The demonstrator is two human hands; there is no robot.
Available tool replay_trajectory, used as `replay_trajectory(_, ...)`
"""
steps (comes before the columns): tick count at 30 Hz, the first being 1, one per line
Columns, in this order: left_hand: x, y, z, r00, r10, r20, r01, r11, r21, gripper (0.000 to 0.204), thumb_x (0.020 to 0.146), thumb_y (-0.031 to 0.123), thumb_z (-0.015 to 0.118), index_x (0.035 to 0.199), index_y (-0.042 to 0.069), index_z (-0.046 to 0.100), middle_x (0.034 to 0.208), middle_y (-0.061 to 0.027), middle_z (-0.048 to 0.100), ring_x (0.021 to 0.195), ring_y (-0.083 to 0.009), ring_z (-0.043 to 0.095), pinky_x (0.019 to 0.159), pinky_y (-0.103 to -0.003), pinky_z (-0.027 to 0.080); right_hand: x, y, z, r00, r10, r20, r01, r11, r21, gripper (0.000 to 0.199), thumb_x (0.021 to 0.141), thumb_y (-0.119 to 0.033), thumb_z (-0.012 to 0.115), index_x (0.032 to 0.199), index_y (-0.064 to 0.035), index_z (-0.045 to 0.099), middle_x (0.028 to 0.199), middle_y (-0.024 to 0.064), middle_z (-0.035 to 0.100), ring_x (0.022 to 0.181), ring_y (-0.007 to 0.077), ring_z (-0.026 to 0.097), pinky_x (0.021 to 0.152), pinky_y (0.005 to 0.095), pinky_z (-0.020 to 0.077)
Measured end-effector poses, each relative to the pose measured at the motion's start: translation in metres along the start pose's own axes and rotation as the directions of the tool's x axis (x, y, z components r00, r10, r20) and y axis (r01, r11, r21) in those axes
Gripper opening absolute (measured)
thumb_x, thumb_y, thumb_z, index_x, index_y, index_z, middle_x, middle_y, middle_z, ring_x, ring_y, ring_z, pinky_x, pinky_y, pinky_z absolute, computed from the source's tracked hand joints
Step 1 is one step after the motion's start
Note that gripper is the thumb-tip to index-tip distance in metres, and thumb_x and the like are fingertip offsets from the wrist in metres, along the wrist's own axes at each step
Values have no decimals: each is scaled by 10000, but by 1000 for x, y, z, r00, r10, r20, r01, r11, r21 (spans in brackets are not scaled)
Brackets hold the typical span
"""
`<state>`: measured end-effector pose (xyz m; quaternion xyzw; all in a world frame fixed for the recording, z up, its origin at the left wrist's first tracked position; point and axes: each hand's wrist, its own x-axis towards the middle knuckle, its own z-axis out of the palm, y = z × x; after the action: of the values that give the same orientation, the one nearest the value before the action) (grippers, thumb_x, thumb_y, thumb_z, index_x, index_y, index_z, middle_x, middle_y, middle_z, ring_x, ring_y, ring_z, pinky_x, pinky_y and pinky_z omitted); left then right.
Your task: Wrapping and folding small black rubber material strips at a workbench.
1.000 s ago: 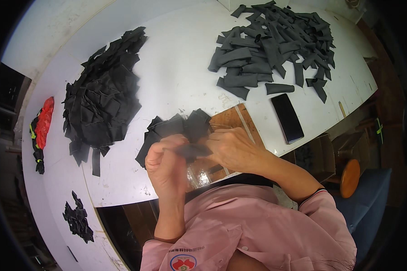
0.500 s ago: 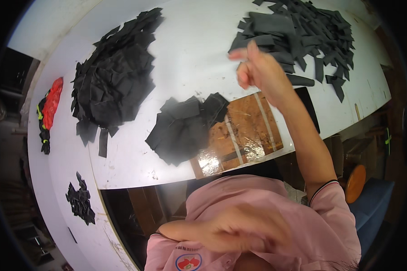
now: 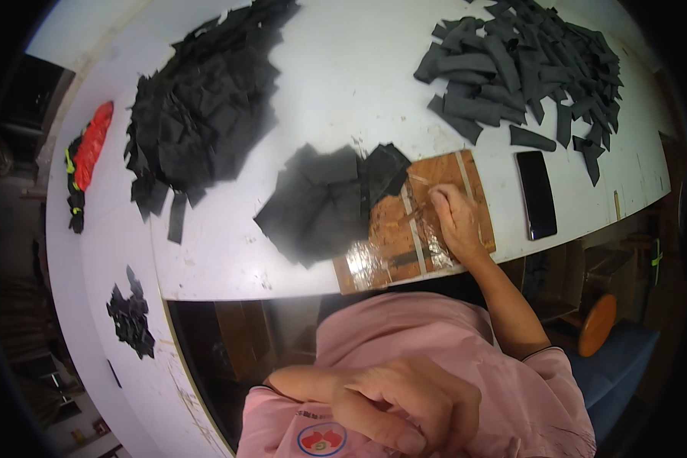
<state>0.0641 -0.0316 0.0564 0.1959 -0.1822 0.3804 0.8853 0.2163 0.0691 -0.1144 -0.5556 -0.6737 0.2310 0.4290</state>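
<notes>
My right hand (image 3: pixel 456 220) rests low over a brown board (image 3: pixel 355 276) at the table's front edge. Its fingers are closed in a pinch, and I cannot make out what is between them. My left hand (image 3: pixel 408 401) is raised in front of my chest with its fingers curled in, and nothing shows in it. A small heap of flat black fabric pieces (image 3: pixel 309 202) lies left of my right hand, partly over the board. Clear tape and pale strips cross the board's surface.
A large heap of black fabric pieces (image 3: pixel 206 114) lies back left, and a heap of dark grey strips (image 3: pixel 504 69) back right. A black phone (image 3: pixel 537 195) lies right of the board. Farther left are a red bundle (image 3: pixel 93 145) and small black scraps (image 3: pixel 132 317).
My right hand has come back from the grey heap to the board, its fingers closing. The phone shows fully now. My left hand stays near my chest, and the view has shifted slightly.
</notes>
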Motion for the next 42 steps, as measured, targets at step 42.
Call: replay_trajectory(42, -132, 108, -86, 824, 530, -199, 566, -769, 297, 417, 631, -91, 538, 1027, 42, 527, 1029, -114, 548, 927, -290, 521, 759, -343, 428, -3, -8, -3, 994, 109, 2, -109, 994, -12, 232, 876, -206, 472, 820, 3, 557, 590, 71, 535, 500, 136, 482, 481, 271, 384)
